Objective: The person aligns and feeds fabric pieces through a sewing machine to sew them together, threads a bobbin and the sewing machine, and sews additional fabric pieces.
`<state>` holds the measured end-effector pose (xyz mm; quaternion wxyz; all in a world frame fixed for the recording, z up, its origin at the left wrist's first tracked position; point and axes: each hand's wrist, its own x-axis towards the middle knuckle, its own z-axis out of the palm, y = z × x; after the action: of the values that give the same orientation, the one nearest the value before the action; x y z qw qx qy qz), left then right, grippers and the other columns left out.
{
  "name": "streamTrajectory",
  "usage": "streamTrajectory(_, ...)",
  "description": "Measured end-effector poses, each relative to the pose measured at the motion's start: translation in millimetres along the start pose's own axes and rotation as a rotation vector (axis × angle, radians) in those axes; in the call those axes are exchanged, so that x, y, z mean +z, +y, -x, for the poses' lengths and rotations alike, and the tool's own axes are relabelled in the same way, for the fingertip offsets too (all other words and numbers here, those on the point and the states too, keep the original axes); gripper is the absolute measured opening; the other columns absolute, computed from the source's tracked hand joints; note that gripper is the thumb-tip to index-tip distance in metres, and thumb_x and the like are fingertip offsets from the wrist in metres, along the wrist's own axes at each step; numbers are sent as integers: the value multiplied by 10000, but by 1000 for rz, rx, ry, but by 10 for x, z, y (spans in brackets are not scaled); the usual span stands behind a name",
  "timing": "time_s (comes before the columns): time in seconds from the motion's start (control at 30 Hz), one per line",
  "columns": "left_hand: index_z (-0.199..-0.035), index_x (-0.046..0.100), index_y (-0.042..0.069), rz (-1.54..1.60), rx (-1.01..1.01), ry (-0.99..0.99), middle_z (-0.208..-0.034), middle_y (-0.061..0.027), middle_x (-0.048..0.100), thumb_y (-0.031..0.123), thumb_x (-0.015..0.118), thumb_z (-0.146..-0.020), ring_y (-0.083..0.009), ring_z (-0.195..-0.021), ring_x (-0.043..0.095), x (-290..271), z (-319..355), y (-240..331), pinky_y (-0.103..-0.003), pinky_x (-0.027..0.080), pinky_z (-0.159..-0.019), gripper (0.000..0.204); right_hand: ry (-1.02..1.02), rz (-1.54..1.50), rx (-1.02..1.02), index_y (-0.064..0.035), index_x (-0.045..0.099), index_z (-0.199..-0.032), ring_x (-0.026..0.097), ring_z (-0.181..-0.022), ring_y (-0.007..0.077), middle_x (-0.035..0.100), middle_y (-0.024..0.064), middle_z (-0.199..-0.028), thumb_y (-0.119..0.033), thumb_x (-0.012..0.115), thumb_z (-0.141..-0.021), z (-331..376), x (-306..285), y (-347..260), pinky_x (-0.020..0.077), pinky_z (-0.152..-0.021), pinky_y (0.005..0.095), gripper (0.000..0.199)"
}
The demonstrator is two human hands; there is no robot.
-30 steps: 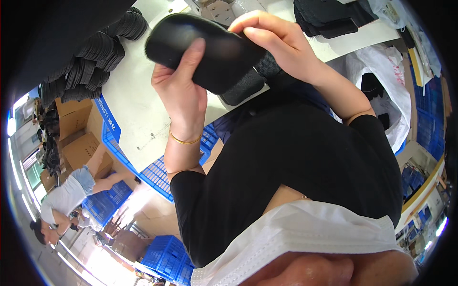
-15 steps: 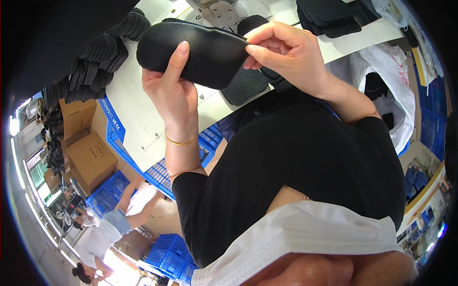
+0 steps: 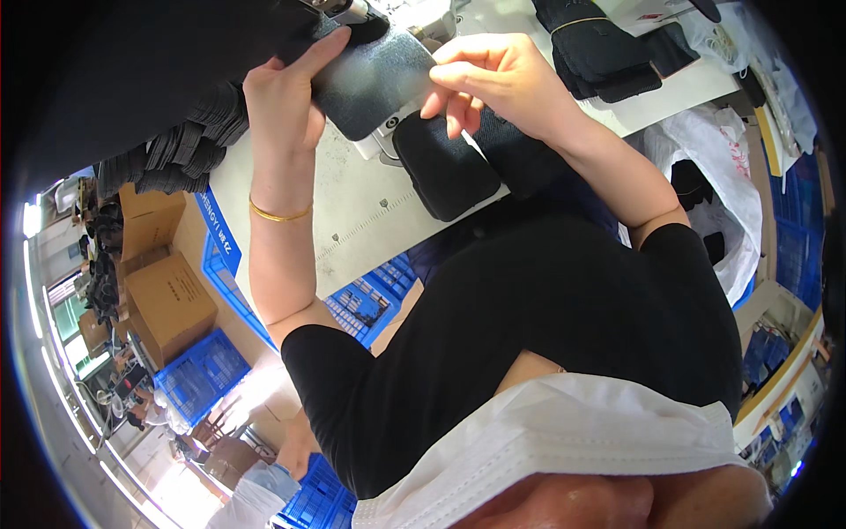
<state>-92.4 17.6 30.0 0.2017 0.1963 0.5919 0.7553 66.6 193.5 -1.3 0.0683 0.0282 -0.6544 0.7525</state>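
Note:
A flat black fabric pad with rounded corners is stretched between my hands, right under the metal head of a sewing machine. My left hand grips its left side, thumb on top and fingers mostly hidden beneath. At its right edge, the thumb and index finger of my right hand pinch it, the other fingers curling loosely. Below the pad, at the table's near edge, lies another black pad. Beside that one, more black pieces sit under my right wrist.
Stacks of black pads crowd the left of the white table. A banded black bundle lies at the far right. An open white sack stands right. Cardboard boxes, blue crates and another person are lower left.
Both hands have carried the pad away from me to the machine head, and its face has turned. The black pads at the table edge show more now. The other person has moved lower in view.

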Motion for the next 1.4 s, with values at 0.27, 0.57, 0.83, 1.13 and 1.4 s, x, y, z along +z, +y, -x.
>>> streamTrajectory(0.27,-1107,578,-105,-35,-156,67,-1040,-177,680,-38,689,-858,-244,-959,684,-360,-437,-84,-329,561,-867,280,55,15,-78,-18,687,-925,665,-583,110,728,71,-787,-191,589,-972,-118,-24,2,498,-520,215,204)
streamTrajectory(0.57,-1094,617,-41,-445,142,-8,-1062,-137,683,-34,669,-848,-237,-951,668,-330,-338,-110,-307,526,-875,251,36,15,-137,-7,679,-953,660,-603,103,719,73,-789,-139,592,-972,-118,82,57,502,-533,215,160)
streamTrajectory(0.83,-1009,710,10,-1263,1402,-117,-1005,-105,648,-16,706,-703,-262,-933,620,185,345,-263,-356,511,-802,307,81,56,-80,1,691,-972,633,-589,87,705,52,-762,-158,605,-965,-80,98,36,480,-533,210,181)
streamTrajectory(1.13,-950,752,-4,-1222,1513,-127,-937,-74,694,-67,685,-652,-230,-873,675,145,220,-310,-324,564,-739,311,129,92,-175,-9,695,-840,620,-541,73,685,36,-684,-162,600,-956,-121,129,71,462,-507,202,214)
streamTrajectory(1.4,-924,748,1,-1271,1535,-89,-968,-73,718,-44,699,-652,-221,-893,681,126,115,-290,-313,558,-746,280,134,49,-194,-7,692,-847,613,-533,79,682,43,-677,-170,594,-974,-232,119,113,463,-497,208,229)
